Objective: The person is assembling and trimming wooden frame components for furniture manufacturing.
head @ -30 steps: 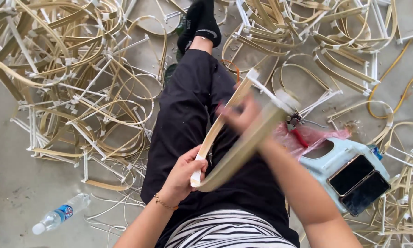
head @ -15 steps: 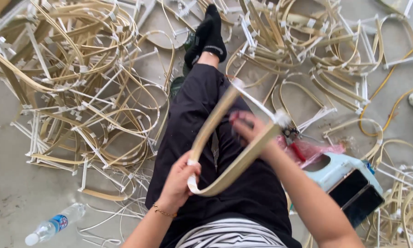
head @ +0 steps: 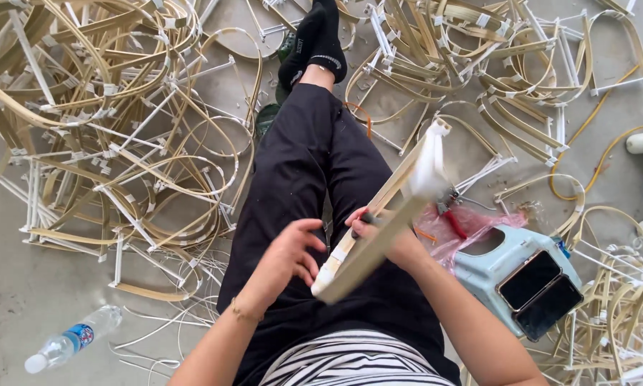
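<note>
I sit on the concrete floor with my legs in black trousers [head: 300, 164] stretched out. My right hand [head: 375, 227] is shut on a bent cane frame [head: 400, 200] with white taped joints, which slants from my lap up to the right. My left hand [head: 289, 256] hovers with its fingers apart beside the frame's lower taped end [head: 327, 271], at most brushing it. A small dark object shows in my right fingers; I cannot tell what it is.
Heaps of similar cane arches lie to the left [head: 107, 129] and at the upper right [head: 521, 71]. A plastic bottle [head: 64, 344] lies at the lower left. Right of my lap are a pink bag with red-handled pliers [head: 456, 223] and a light blue stool [head: 489, 275] carrying two phones [head: 543, 292].
The cane frame has turned edge-on and steeper in my right hand. My left hand has let go of its lower end and opened.
</note>
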